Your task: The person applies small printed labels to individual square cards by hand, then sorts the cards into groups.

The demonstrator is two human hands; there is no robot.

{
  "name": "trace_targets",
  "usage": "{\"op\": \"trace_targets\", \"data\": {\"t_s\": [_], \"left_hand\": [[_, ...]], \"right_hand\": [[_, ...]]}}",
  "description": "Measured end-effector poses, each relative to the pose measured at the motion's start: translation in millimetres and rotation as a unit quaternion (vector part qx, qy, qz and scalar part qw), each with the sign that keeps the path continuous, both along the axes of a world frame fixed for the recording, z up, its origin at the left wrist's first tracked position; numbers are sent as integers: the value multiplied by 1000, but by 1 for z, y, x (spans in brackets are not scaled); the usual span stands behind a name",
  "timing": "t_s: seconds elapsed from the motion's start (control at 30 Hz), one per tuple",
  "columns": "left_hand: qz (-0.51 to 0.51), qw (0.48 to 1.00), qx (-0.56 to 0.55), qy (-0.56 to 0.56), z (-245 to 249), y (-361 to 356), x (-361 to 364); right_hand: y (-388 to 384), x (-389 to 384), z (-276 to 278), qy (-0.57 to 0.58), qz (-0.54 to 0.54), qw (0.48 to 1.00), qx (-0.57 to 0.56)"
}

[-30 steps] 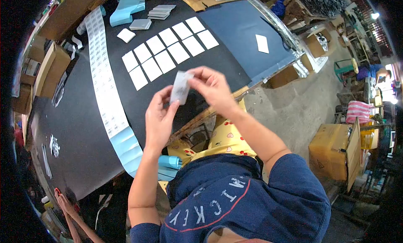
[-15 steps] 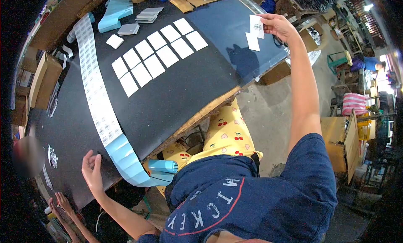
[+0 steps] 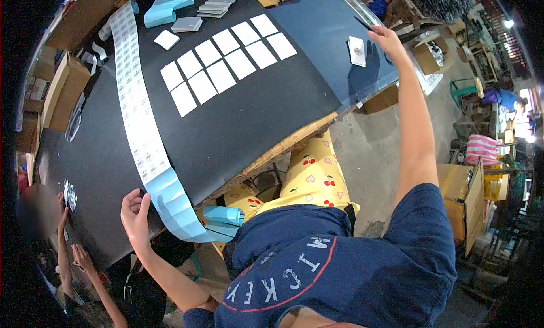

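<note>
My left hand [image 3: 136, 217] hovers at the table's front edge, beside the blue backing of the label strip [image 3: 170, 195]. Its fingers are loosely curled, with nothing visible in them. Printed labels cover the upper part of the strip [image 3: 131, 73]. Over at the far right, my right hand [image 3: 390, 44] has its fingers closed at the end of a dark slim object [image 3: 362, 23], whose kind I cannot make out. Just left of that hand, a labelled white card [image 3: 357, 51] lies on the blue mat [image 3: 317, 36]. White cards [image 3: 221, 75] lie in two rows on the black surface.
Grey card stacks [image 3: 187, 24] and a small white stack [image 3: 166, 40] lie at the back. Another person's hands [image 3: 83, 257] are at the left, near a silvery pile [image 3: 69, 195]. Cardboard boxes [image 3: 65, 92] stand at the far left and at the right.
My right hand has let go of the labelled card, which now lies on the mat over the other card. The view has shifted slightly. At the left, the other person's hands have spread apart.
</note>
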State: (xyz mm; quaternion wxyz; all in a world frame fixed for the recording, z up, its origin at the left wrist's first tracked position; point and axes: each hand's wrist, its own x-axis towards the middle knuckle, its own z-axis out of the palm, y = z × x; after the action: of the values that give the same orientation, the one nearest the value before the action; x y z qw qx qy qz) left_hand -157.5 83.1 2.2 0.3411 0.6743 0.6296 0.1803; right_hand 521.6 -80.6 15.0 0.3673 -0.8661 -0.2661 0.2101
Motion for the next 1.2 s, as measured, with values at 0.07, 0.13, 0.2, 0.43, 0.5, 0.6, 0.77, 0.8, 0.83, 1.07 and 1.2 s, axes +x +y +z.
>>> {"op": "trace_targets", "data": {"t_s": [0.07,0.13,0.2,0.43,0.5,0.6,0.77,0.8,0.83,1.07,1.2], "left_hand": [[3,1000,3,-8,-1,-1,-1],[7,1000,5,-14,-1,0,-2],[12,998,-34,-60,-1,2,-6],[-36,999,18,-6,-7,2,2],[-37,999,26,27,-3,0,4],[-25,998,43,42,1,-4,15],[23,986,144,81,-13,0,23],[39,984,149,90,-12,2,25],[40,988,128,81,-9,3,28],[20,990,126,68,-10,4,30],[17,988,142,53,-12,1,31]], "right_hand": [[1,6,-25,-272,28,960,59],[3,-27,-23,-327,77,942,-11],[0,-48,-41,-350,94,932,-17],[-9,-39,-100,-419,133,887,-142],[-14,-28,-113,-435,134,880,-139],[-16,-44,-96,-444,113,884,-90],[31,-150,-33,-446,137,884,36],[42,-184,-21,-348,195,912,99],[50,-218,-20,-119,195,957,181],[96,-417,-21,439,284,832,185],[117,-461,-36,416,244,845,233]]}}
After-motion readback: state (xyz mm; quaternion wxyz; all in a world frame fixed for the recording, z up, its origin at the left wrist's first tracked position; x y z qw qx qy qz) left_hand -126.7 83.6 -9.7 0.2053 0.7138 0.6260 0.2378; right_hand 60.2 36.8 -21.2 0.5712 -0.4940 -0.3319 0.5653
